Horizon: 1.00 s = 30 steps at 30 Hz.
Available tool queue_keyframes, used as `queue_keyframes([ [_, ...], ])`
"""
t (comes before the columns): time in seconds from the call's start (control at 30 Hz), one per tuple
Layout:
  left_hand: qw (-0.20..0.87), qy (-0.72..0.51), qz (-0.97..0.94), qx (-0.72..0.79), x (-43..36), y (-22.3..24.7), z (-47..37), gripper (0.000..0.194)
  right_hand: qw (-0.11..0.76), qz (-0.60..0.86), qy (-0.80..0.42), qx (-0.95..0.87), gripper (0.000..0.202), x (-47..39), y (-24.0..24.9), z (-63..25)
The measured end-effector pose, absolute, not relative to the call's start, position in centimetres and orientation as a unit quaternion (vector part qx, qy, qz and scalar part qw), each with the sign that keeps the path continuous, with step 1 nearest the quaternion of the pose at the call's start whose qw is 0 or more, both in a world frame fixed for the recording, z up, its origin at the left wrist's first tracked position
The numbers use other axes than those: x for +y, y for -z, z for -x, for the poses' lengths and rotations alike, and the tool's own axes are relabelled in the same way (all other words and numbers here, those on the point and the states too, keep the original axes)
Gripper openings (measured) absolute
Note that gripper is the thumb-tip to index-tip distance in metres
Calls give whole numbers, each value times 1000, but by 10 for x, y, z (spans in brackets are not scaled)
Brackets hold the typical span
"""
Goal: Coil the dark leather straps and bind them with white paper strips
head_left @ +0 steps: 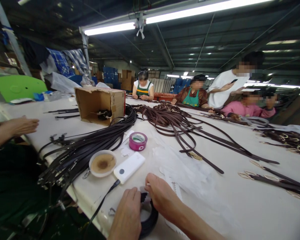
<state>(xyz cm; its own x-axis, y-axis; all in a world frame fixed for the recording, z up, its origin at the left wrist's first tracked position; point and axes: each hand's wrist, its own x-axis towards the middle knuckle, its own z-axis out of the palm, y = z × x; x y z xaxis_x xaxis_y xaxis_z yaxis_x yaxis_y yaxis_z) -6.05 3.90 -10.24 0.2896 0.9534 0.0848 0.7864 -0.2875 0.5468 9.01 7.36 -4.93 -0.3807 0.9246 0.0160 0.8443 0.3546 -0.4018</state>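
A coiled dark strap [153, 218] lies at the table's near edge, between my two hands. My left hand [127, 211] is closed around its left side, with the fingertips near a pale, thin piece at the top of the coil. My right hand [158, 191] is closed in a pinch at the upper right of the coil; what is between its fingertips is too small to make out. A metal hook [111, 211] shows just left of my left hand. Beyond my hands lies a white power bank [129, 167] with a black cable.
A bowl of brown paste [103, 163], purple tape [138, 141], black straps [90, 146] and an open carton [100, 105] stand left and ahead. Brown straps [172, 123] spread across the middle. Another person's hands [22, 126] are at far left; several people sit or stand across the table.
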Motion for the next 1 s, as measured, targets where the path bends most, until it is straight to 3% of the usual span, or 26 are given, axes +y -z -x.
queue_keyframes([
  [0.37, 252, -277, -745, 552, 40, 85, 63, 29, 183, 489, -95, -848, 14, 64, 62, -94],
  [0.57, 249, -307, -743, 540, 43, 98, 65, 40, 209, 460, -69, -860, 18, 64, 68, -96],
  [0.7, 265, -330, -742, 520, 43, 101, 67, 53, 210, 443, -81, -868, 19, 67, 66, -97],
  [0.83, 277, -331, -736, 521, 43, 98, 69, 43, 204, 435, -107, -870, 18, 69, 64, -97],
  [1.0, 258, -328, -738, 530, 43, 100, 67, 43, 211, 453, -146, -854, 16, 69, 61, -96],
])
